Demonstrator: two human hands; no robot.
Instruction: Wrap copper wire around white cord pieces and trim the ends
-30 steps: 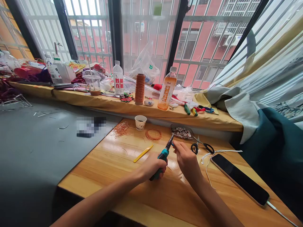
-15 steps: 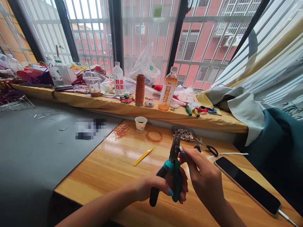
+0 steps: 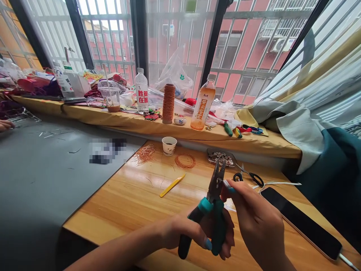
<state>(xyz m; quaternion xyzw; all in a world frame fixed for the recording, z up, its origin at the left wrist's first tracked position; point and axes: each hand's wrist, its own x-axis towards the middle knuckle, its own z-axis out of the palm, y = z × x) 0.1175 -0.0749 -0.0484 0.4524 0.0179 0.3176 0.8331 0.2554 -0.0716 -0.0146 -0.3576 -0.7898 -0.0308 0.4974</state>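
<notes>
My left hand [image 3: 194, 229] is wrapped round the handles of long-nosed pliers [image 3: 216, 184] with teal and black grips. The jaws point up and away from me, slightly apart at the tips. Beside the jaws, my right hand [image 3: 255, 214] pinches thumb and finger together. A tiny metallic piece seems to sit at the jaws by those fingertips, too small to name. Beyond the pliers lies a clear tray [image 3: 221, 157] of small pale and dark pieces. Yellow tweezers [image 3: 172, 185] rest on the wooden table [image 3: 124, 210], left of the pliers.
Scissors [image 3: 255, 178] and a phone [image 3: 301, 222] with a cable lie right. Behind are a paper cup [image 3: 169, 146], a copper-coloured wire coil [image 3: 185, 161] and cut strands [image 3: 144, 154]. The sill holds a thread spool [image 3: 168, 103] and bottles [image 3: 203, 103]. Another person's hand [image 3: 5, 125] shows far left.
Both hands and the pliers have shifted slightly right and down in the view. The plier tips are wider apart. Another person's hand has appeared at the left edge.
</notes>
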